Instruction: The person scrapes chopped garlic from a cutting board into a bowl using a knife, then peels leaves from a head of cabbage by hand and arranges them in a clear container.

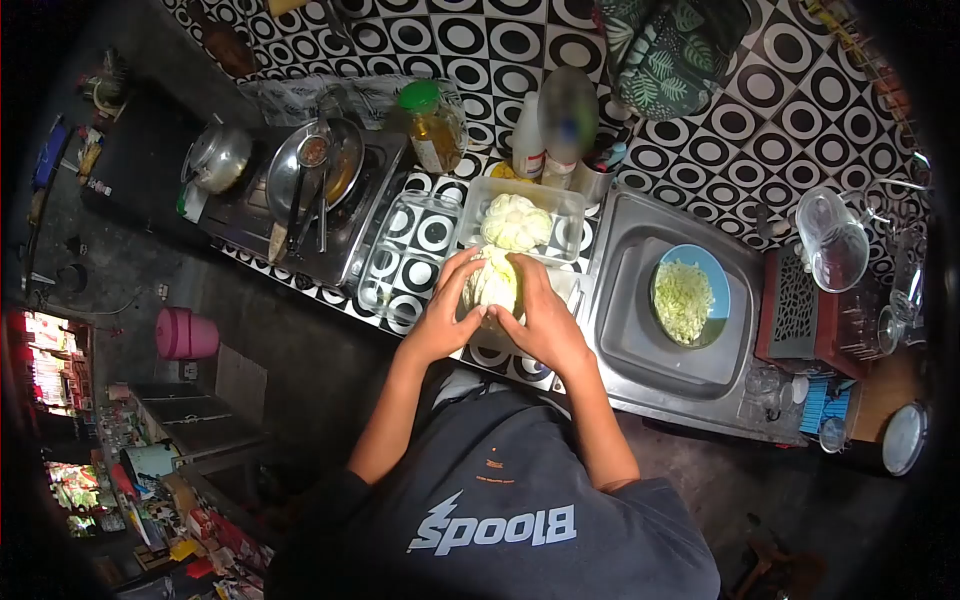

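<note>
Both of my hands are closed around a pale green cabbage [492, 285] at the counter's front edge. My left hand [445, 308] grips its left side, and my right hand [545, 318] wraps the right side, with the thumbs close together at the near end. Just beyond my fingertips, a second cabbage piece [516, 222] sits in a clear plastic container [567, 207]. To the left lies another clear container [383, 268], through which the patterned counter shows. What lies directly under the held cabbage is mostly hidden by my hands.
Right of me, a blue bowl [712, 265] of shredded cabbage [683, 302] stands in the steel sink [625, 335]. On the left, a stove [245, 200] carries a pan [345, 165] with utensils and a kettle [218, 160]. A green-lidded jar [432, 140] and white bottle [527, 140] stand behind.
</note>
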Demonstrator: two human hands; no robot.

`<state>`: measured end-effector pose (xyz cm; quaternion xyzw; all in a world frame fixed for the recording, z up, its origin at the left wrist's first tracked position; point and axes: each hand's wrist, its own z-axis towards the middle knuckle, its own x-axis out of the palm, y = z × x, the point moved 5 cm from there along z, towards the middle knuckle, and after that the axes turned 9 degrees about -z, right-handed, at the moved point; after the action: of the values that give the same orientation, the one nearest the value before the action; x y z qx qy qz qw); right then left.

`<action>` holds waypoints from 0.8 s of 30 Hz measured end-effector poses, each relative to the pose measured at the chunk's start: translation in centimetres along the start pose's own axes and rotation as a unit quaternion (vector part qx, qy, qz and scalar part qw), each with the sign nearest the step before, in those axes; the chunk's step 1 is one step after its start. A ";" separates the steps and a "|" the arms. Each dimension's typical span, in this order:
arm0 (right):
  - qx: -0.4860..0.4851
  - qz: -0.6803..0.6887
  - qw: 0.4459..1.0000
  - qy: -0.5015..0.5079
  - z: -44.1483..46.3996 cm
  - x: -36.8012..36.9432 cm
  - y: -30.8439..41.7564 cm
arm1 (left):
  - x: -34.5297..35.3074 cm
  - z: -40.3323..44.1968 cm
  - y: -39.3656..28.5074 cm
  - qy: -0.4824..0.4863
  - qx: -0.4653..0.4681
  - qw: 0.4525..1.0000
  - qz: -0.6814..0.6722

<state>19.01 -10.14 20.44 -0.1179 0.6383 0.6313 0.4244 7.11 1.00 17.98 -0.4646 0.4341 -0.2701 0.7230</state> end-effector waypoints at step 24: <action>-0.048 0.015 0.998 0.029 -0.2 -0.5 -2.7 | -2.3 3.9 -3.2 0.147 0.024 0.986 0.068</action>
<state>21.10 -10.97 18.84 -0.1470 0.6210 0.6639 0.3899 9.50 3.15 22.51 -0.3717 0.5599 -0.2957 0.6790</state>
